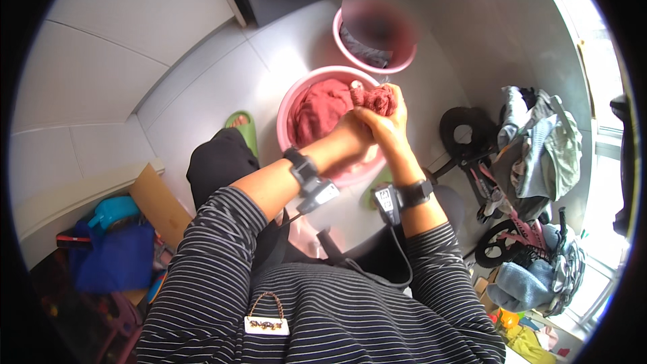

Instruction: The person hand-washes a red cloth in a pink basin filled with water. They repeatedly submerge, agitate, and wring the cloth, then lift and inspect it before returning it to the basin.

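Both my hands grip a bunched part of a wet-looking red garment (pixel 323 111) above a pink plastic basin (pixel 284 111). My right hand (pixel 394 116) wraps around a wadded end of the cloth from the right. Close against it, my left hand (pixel 354 134) holds the cloth too, its fingers mostly hidden. The rest of the garment lies heaped in the basin's left part. Something paler shows low in the basin beneath my wrists, too blurred to name.
Behind stands a second pink basin (pixel 337 43) holding dark patterned cloth (pixel 369 53). A pink child's bike (pixel 520 227) draped with clothes (pixel 551 146) is at right. A blue bag (pixel 113 258) and a cardboard sheet (pixel 159 207) lie left. Green slippers (pixel 247 131) are on my feet.
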The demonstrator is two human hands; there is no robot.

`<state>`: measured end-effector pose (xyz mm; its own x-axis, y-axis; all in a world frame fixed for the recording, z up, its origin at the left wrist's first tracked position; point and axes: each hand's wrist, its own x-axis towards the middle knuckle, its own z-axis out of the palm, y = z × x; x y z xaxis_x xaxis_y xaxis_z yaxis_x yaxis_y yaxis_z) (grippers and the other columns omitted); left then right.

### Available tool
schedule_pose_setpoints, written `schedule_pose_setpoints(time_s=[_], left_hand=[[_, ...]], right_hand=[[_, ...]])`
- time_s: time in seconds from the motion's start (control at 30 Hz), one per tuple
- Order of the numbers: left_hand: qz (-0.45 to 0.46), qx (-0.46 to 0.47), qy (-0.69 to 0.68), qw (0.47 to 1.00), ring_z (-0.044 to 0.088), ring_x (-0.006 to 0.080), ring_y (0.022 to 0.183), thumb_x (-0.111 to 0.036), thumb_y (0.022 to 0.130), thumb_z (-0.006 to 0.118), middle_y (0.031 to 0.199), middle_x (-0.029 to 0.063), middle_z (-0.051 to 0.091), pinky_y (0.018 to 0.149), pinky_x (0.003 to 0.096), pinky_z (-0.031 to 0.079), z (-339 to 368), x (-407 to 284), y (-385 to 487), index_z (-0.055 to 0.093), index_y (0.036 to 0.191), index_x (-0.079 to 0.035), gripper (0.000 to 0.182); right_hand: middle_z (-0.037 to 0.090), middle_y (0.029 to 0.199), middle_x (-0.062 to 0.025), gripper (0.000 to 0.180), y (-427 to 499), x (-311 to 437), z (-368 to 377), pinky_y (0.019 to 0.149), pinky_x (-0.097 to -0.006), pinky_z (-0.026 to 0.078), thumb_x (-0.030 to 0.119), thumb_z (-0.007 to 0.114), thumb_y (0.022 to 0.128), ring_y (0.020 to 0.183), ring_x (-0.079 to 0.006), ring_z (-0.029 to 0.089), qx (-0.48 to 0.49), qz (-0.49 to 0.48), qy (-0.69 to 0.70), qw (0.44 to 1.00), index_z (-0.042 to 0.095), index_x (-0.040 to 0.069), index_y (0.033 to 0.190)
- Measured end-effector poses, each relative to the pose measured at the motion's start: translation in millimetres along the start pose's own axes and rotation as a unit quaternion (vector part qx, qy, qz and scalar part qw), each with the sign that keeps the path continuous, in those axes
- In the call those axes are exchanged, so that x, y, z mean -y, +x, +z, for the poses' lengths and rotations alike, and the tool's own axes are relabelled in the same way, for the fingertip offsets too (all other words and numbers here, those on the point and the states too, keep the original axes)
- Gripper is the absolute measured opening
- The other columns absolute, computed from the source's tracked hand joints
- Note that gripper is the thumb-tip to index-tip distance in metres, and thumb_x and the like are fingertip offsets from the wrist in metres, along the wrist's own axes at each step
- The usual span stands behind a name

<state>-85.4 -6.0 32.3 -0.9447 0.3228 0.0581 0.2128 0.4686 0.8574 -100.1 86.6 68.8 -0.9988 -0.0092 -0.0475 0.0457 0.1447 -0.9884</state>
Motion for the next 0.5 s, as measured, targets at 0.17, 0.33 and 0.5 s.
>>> schedule_pose_setpoints(time_s=[0.17,0.33,0.5], left_hand=[[-0.112,0.240,-0.382,0.885,0.054,0.0147,0.090,0.002,0.057,0.070,0.091,0.0035,0.060,0.078,0.0271,0.044,-37.6,-11.4,-3.9,0.057,0.100,-0.004,0.046],[-0.124,0.331,-0.398,0.847,0.054,0.0126,0.088,0.002,0.057,0.073,0.090,0.0014,0.060,0.078,0.0258,0.044,-38.1,-16.6,-17.0,0.061,0.092,-0.005,0.037],[-0.064,0.320,-0.410,0.852,0.054,0.0115,0.088,0.002,0.058,0.074,0.089,0.0000,0.060,0.077,0.0259,0.044,-27.0,-4.4,-25.2,0.063,0.086,-0.007,0.031]], right_hand=[[0.035,0.133,-0.0192,0.101,-8.3,48.4,-41.1,0.100,-0.0396,0.033,0.020,0.081,0.056,0.126,-0.0285,0.035,0.186,-0.025,0.124,0.974,0.023,0.014,0.140],[0.040,0.134,-0.0169,0.063,-4.0,52.4,-49.7,0.106,-0.0402,0.024,0.019,0.074,0.058,0.127,-0.0300,0.033,0.313,-0.103,-0.088,0.940,0.054,0.006,0.117],[0.062,0.091,-0.0126,0.020,-9.9,39.6,-35.1,0.082,-0.0343,0.045,0.011,0.067,0.064,0.092,-0.0262,0.059,0.358,-0.032,-0.070,0.931,0.060,0.003,0.081]])
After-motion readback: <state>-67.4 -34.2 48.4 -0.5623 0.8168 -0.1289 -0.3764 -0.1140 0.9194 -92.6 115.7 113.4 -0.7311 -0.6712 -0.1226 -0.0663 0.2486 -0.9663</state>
